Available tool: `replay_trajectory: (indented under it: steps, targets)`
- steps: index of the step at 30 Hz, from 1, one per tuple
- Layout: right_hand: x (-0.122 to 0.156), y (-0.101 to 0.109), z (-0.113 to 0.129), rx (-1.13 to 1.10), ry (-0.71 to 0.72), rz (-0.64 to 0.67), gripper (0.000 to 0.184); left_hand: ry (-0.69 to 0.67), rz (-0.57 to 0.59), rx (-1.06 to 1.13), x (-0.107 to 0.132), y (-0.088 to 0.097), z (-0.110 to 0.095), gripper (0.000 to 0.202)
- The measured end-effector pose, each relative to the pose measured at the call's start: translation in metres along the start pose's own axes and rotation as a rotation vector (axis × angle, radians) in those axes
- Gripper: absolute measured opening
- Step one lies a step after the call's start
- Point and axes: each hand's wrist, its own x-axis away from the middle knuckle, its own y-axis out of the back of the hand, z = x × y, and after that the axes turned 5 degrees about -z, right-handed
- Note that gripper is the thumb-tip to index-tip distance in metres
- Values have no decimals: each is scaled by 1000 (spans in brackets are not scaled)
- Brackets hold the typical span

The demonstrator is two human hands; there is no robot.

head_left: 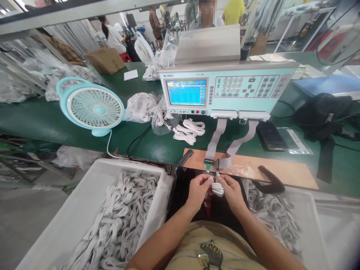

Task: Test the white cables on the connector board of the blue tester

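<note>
A bundled white cable [218,189] hangs between my two hands, just in front of the wooden board's near edge. My left hand [199,189] pinches one end of it. Fingers closed, my right hand [231,190] grips it near the other end, close under a connector board [217,165] seen edge-on. A second, green connector board [208,165] lies just beyond my left fingertips. Grey ribbon cables [215,140] run from both boards to a light-blue cable tester [225,90] with a lit screen. Whether either plug sits in a socket is hard to make out.
A white bin [95,165] of bundled cables stands at left, another bin [312,210] at right. On the green table are a fan [98,108], coiled cables [188,131], bagged cables [142,107], a phone [270,135] and a black bag [323,112]. Black clamp-like handles [184,162] flank the wooden board [292,174].
</note>
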Motion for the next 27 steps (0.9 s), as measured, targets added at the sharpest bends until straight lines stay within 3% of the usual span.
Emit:
replay_trajectory:
  steps: [8,16,22,24,27]
  targets:
    - [-1,4,-6,79,93,32,31,20,71,-83,-5,8,-7,28]
    - [0,3,-4,10,5,27,31,-1,167,-207,-9,13,-11,28]
    - [0,-1,3,-31,-74,14,34,-105,294,-328,-11,21,-19,31]
    - [0,-3,4,-78,-119,-2,36,-132,288,-327,-12,21,-22,31]
    - [-2,-5,3,-140,-142,-17,36,-160,190,-288,-13,17,-21,30]
